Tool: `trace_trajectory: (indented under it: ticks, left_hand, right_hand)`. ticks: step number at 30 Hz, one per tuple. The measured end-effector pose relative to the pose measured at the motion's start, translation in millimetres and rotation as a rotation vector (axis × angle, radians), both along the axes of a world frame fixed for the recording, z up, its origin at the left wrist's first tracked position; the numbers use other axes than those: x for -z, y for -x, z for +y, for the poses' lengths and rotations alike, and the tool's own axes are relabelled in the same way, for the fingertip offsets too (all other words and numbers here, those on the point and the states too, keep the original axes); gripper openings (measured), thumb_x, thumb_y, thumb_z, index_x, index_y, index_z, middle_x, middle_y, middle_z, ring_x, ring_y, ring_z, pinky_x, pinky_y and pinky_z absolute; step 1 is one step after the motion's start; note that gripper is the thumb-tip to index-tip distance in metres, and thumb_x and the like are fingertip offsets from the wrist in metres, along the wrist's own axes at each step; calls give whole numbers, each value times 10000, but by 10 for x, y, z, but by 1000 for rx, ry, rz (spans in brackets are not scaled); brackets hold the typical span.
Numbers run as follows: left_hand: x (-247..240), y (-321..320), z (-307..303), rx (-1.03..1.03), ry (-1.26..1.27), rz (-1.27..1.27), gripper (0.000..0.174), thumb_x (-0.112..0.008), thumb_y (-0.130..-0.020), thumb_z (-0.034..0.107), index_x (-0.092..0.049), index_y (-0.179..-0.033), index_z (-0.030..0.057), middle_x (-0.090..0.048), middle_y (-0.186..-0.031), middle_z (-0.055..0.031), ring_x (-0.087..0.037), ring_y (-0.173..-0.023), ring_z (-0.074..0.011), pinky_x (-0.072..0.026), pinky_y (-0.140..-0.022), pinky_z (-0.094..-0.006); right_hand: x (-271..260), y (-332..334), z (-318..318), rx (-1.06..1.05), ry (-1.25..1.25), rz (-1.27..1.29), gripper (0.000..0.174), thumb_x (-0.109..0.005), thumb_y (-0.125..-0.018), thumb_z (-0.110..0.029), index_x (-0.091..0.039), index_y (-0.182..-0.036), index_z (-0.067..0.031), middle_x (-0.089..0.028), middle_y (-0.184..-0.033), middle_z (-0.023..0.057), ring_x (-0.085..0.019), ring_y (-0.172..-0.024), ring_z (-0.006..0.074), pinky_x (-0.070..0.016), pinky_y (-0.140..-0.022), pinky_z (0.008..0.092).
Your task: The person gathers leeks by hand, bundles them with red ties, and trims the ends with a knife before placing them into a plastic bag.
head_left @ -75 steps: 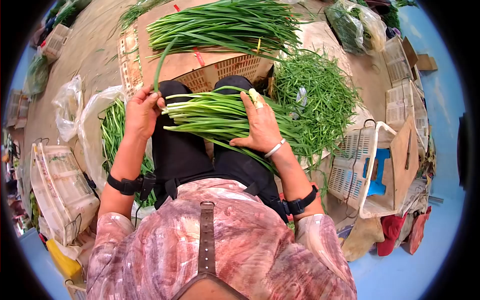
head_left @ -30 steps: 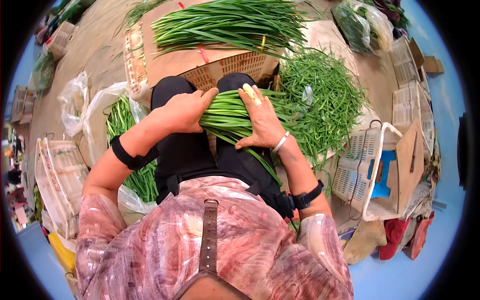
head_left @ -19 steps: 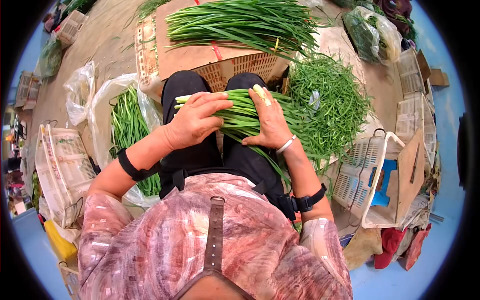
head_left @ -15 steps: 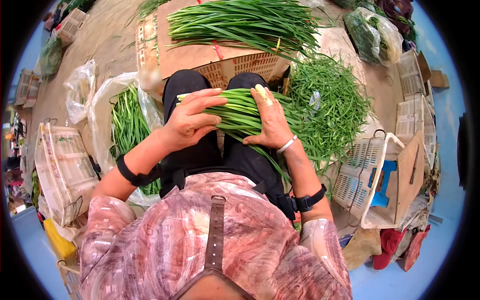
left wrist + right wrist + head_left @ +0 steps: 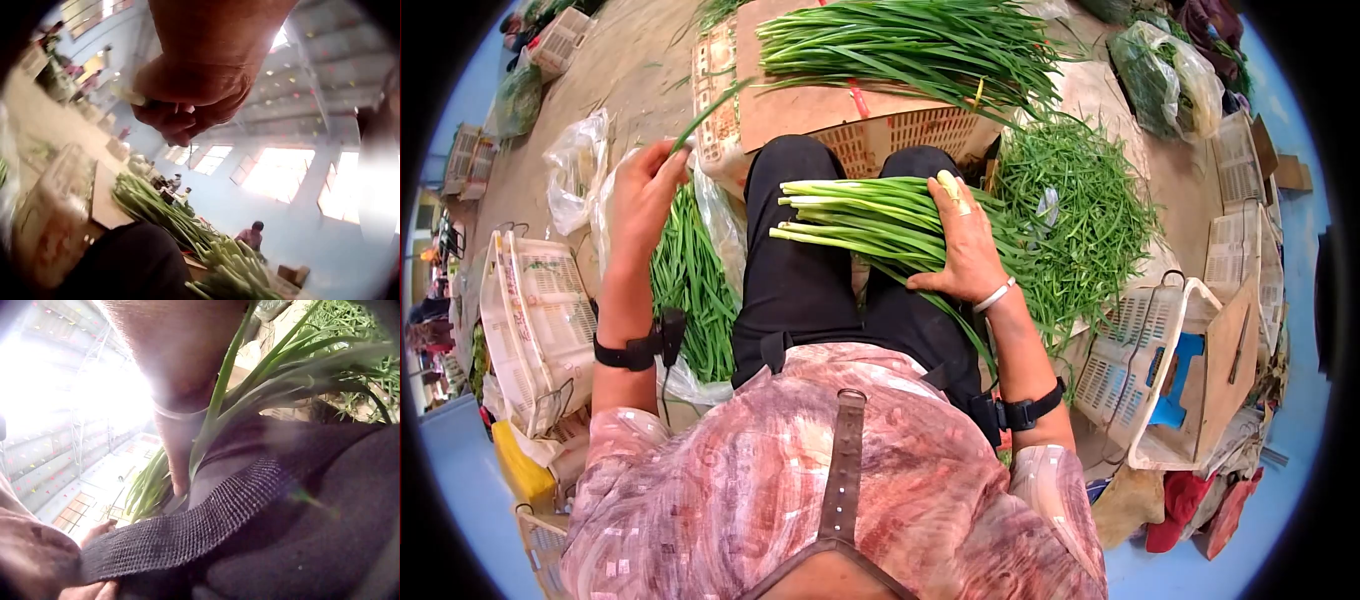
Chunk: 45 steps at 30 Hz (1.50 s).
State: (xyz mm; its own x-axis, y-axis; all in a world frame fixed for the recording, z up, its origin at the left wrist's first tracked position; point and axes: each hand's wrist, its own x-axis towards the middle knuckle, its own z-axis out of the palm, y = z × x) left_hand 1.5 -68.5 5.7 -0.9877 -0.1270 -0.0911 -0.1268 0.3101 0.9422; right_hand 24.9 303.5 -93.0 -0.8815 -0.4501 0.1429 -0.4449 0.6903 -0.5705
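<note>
Across the thighs lies a bundle of green stalks (image 5: pixel 870 215), pale ends to the left. The right hand (image 5: pixel 962 240) holds it from above, thumb on the near side and fingers over the far side. Raised left of the knees, the left hand (image 5: pixel 645 195) pinches a single green stalk (image 5: pixel 710 115) between thumb and fingers, apart from the bundle. In the left wrist view the left hand (image 5: pixel 190 100) shows curled fingers, with the bundle (image 5: pixel 237 269) below. The right wrist view shows the right thumb beside the stalks (image 5: pixel 147 487); its other fingers are hidden.
A larger pile of long stalks (image 5: pixel 900 50) lies on a board over a crate (image 5: pixel 900 132) beyond the knees. Loose cut greens (image 5: pixel 1070 210) are heaped to the right. Stalks in plastic (image 5: pixel 690 280) lie on the left. Crates (image 5: pixel 540 320) stand at both sides.
The left hand has left the bundle and moved up and left, now with one stalk pinched in it. The bundle's pale ends are uncovered. The right hand keeps its hold, and the head view has shifted slightly.
</note>
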Motion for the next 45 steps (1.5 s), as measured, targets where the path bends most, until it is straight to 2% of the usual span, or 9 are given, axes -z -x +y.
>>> trace_trajectory:
  ticks: [3,5,10,15,25,30,37,40,45]
  left_hand:
    - [-458,52,801,542,33,149,513,-599,-850,223,-446,-1285,-3,-600,-1046,-105,-590,-939,-183,-460,-827,-285]
    - [-645,91,1299,901,374,566,846,-702,-750,333,-258,-1391,6,-360,-1388,-160,-354,-1281,-292,-257,-1067,-394]
    - [-158,392,1454,833,621,548,1201,-796,-508,540,-204,-1387,-24,-357,-1350,-243,-374,-1249,-340,-297,-1035,-395]
    - [322,147,1409,958,1105,347,1263,-860,-403,399,-185,-1391,-4,-483,-1187,-251,-467,-1129,-375,-359,-976,-405]
    - [1037,210,1378,907,742,197,803,-736,-626,164,-328,-1302,17,-586,-948,-238,-577,-873,-394,-474,-758,-427]
    - [601,269,1431,984,949,75,445,-640,-673,86,-460,-1072,3,-609,-805,-220,-587,-788,-411,-473,-675,-460]
    - [-655,48,1648,905,1283,273,310,-592,-642,25,-464,-925,13,-591,-677,-185,-595,-685,-387,-465,-585,-463]
    - [-72,88,1473,1074,1382,120,289,-588,-634,10,-466,-897,2,-593,-655,-173,-602,-658,-373,-467,-569,-461]
    - [-219,60,1537,1008,1365,139,241,-613,-661,38,-481,-860,5,-603,-666,-169,-621,-659,-343,-483,-567,-429]
  right_hand:
    - [23,30,4,-19,3,5,1212,-853,-434,-408,-202,-1416,-127,-248,-1429,184,-195,-1342,361,-209,-1056,507]
    - [13,34,-10,-34,-4,-8,1213,-849,-437,-419,-199,-1416,-120,-254,-1423,193,-208,-1333,369,-211,-1056,507]
    - [7,-5,29,5,-8,5,1209,-838,-448,-442,-197,-1413,-99,-262,-1410,210,-224,-1318,387,-212,-1057,504]
    - [11,-39,86,24,-14,23,1206,-834,-451,-448,-200,-1410,-87,-273,-1404,219,-221,-1319,385,-207,-1058,500]
    - [-2,-64,125,37,-105,46,1192,-806,-477,-488,-191,-1422,-102,-240,-1428,204,-186,-1339,380,-197,-1065,489]
    - [2,-10,251,7,-41,41,1163,-800,-508,-493,-198,-1423,-102,-235,-1437,197,-179,-1352,362,-183,-1086,449]
    - [-241,-240,1203,432,430,-226,686,-734,-704,-289,-463,-1257,13,-551,-1195,204,-550,-1084,307,-422,-930,361]
    - [-271,-402,1340,626,-241,-22,559,-713,-727,-219,-503,-1175,41,-559,-1105,250,-556,-996,373,-448,-850,404]
    - [-918,-484,987,519,-142,256,597,-730,-696,-188,-485,-1189,43,-522,-1164,240,-485,-1101,376,-394,-930,424]
